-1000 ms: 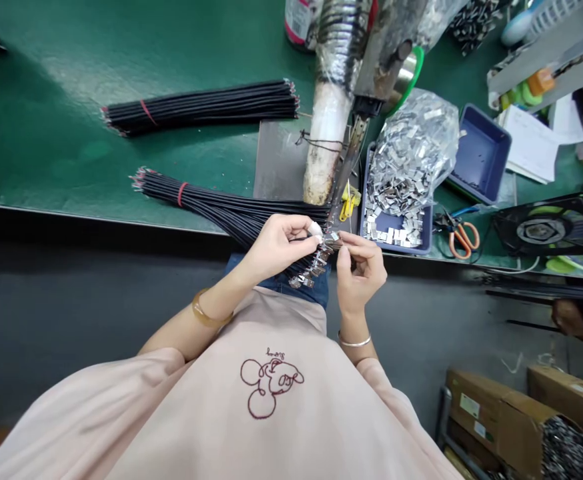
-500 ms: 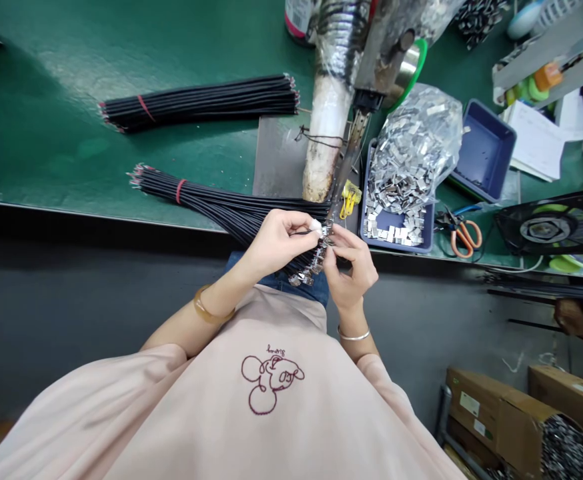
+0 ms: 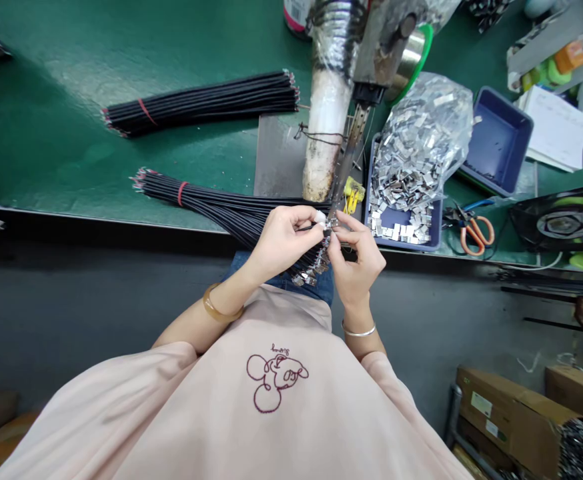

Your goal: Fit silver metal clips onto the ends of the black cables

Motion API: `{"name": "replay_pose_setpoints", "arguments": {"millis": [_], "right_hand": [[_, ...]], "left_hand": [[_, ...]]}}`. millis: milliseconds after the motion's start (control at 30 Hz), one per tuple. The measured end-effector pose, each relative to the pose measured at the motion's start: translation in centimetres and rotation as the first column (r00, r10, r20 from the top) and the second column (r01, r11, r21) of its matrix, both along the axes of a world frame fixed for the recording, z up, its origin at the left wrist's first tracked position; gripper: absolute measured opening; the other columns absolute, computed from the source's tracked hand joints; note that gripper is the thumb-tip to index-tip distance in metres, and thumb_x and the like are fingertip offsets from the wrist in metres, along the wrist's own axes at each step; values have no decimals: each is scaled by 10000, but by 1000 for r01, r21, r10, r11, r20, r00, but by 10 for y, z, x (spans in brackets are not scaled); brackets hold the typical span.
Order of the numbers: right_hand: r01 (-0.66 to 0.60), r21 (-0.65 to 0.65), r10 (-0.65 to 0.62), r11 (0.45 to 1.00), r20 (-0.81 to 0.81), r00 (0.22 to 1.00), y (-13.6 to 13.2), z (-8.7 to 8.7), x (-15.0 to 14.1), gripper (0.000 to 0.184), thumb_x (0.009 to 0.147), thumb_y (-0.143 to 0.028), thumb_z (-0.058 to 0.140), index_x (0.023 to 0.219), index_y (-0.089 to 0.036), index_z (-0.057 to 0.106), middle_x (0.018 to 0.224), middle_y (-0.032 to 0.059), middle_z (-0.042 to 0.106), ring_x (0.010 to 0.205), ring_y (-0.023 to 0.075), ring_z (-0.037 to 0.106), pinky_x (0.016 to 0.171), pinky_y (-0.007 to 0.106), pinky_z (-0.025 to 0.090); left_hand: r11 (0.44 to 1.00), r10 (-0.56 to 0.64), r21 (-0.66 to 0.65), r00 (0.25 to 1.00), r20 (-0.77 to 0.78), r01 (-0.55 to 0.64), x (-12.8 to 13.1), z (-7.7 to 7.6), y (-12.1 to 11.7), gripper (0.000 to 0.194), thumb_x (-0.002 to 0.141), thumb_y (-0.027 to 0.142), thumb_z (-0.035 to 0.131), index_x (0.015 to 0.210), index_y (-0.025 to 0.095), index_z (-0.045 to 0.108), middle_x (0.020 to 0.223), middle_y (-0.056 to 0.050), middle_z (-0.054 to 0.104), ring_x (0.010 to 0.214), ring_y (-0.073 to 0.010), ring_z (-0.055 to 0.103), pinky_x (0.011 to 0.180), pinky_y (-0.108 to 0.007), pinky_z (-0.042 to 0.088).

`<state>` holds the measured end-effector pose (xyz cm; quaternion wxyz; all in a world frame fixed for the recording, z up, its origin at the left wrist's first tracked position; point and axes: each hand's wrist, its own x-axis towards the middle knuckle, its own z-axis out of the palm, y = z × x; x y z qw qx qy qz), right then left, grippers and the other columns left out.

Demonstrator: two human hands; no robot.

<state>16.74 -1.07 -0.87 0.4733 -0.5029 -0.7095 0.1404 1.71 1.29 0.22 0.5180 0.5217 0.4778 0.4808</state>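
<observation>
My left hand (image 3: 287, 241) is closed, pinching the end of a black cable, with a white cover on one fingertip. Facing it, my right hand (image 3: 356, 260) pinches a small silver metal connector (image 3: 330, 224) against that cable end; the fingers partly hide the joint. Just above both hands is the lower end of a soldering iron (image 3: 347, 157). A bundle of black cables (image 3: 211, 202), tied with a red band, runs from the bench to below my hands. Several cable ends with metal connectors (image 3: 305, 275) hang over the bench edge, near my lap.
A blue tray (image 3: 434, 237) holds a plastic bag of metal pieces (image 3: 421, 147). Orange-handled pliers (image 3: 476, 237) and a black fan (image 3: 564, 223) lie further right. Another cable bundle (image 3: 201, 103) rests at the back left. A white-wrapped duct (image 3: 321, 147) reaches down beside the iron.
My right hand has moved left with the metal connector, bringing it up to the cable end in my left hand. Both hands then rise slightly toward the iron's lower end.
</observation>
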Motion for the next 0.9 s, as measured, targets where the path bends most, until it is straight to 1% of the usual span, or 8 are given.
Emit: {"name": "replay_pose_setpoints", "arguments": {"millis": [100, 167, 300, 400, 500, 700, 800, 900], "right_hand": [[4, 12, -4, 1000, 21, 1000, 2, 2, 0, 76, 936, -200, 594, 895, -257, 624, 1162, 44, 762, 1056, 207, 749, 868, 405, 660], [8, 23, -8, 1000, 21, 1000, 2, 5, -1, 82, 930, -189, 606, 896, -259, 631, 1170, 43, 761, 1078, 210, 742, 882, 404, 656], [3, 20, -3, 1000, 17, 1000, 0, 8, -3, 79, 919, -196, 624, 879, -263, 636, 1196, 40, 751, 1046, 204, 746, 915, 417, 643], [-7, -23, 7, 1000, 7, 1000, -1, 6, -1, 84, 920, -207, 614, 861, -266, 616, 1181, 36, 749, 1024, 201, 744, 905, 419, 637], [-13, -32, 13, 999, -2, 1000, 0, 3, 1, 94, 922, -193, 612, 860, -264, 617, 1111, 28, 760, 1039, 204, 736, 907, 414, 621], [-8, 19, 9, 1000, -11, 1000, 4, 6, -1, 112, 917, -162, 630, 916, -268, 668, 1088, 21, 759, 1055, 202, 732, 932, 404, 606], [-12, 76, 10, 997, 33, 999, 4, 6, -1, 103, 898, -149, 652, 907, -251, 665, 1094, 28, 759, 1038, 193, 737, 915, 384, 612], [-24, 127, 14, 992, 79, 997, 1, 3, 1, 106, 875, -136, 672, 885, -236, 641, 1085, 39, 764, 991, 180, 748, 858, 347, 625]], "left_hand": [[1000, 23, 10, 1000, 3, -23, 1, -3, 0, 88, 766, 198, 643, 694, 147, 641, 561, 40, 389, 519, -65, 313, 488, -220, 227], [999, 27, 21, 1000, -2, -27, 1, -3, 0, 79, 783, 199, 628, 728, 149, 654, 579, 36, 399, 533, -70, 329, 499, -223, 243], [999, 30, 40, 999, -28, -29, 0, -1, 0, 79, 786, 186, 609, 719, 149, 630, 586, 42, 358, 532, -67, 283, 493, -225, 215], [999, 22, 46, 996, -88, -18, -1, 2, -2, 97, 773, 172, 610, 677, 151, 610, 561, 53, 293, 528, -69, 236, 490, -236, 172], [998, 22, 56, 987, -161, -13, 0, 3, -4, 113, 770, 167, 605, 658, 150, 609, 548, 56, 279, 530, -73, 229, 495, -243, 168], [994, 57, 97, 983, -174, -41, 0, 5, -5, 112, 789, 186, 592, 703, 135, 641, 567, 62, 299, 540, -67, 232, 496, -222, 201], [995, 37, 99, 983, -182, -19, -1, 5, -5, 120, 788, 189, 593, 699, 130, 647, 566, 67, 299, 539, -63, 230, 497, -215, 203], [997, -3, 80, 976, -217, 20, -2, 6, -6, 129, 793, 178, 585, 702, 127, 661, 561, 67, 316, 544, -64, 246, 507, -214, 210]]}}
